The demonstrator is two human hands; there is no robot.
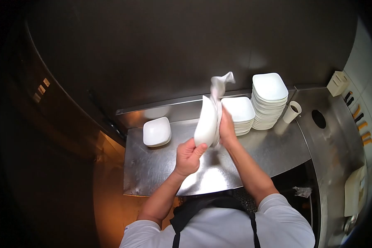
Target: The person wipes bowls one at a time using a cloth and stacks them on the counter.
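**White dish held up between two hands above the steel tabletop**

The left hand (188, 157) has a closed grip, thumb and fingers pinching the lower rim of a smooth, glossy white dish (205, 122), tipped on its side. The right hand (226, 126) lies along a limp, creased white cloth (217, 94) against the dish's right side; blur hides how far that grip closes.

Beneath is a scuffed, shiny metal tabletop (142, 175). Rounded-square dishes (157, 131) sit near its far left corner. Toward the far edge, right of centre, a shorter stack (240, 110), partly hidden by the right hand, stands beside a taller stack (270, 89). A white cup (292, 112), seemingly with something dark inside, stands near the far right corner.
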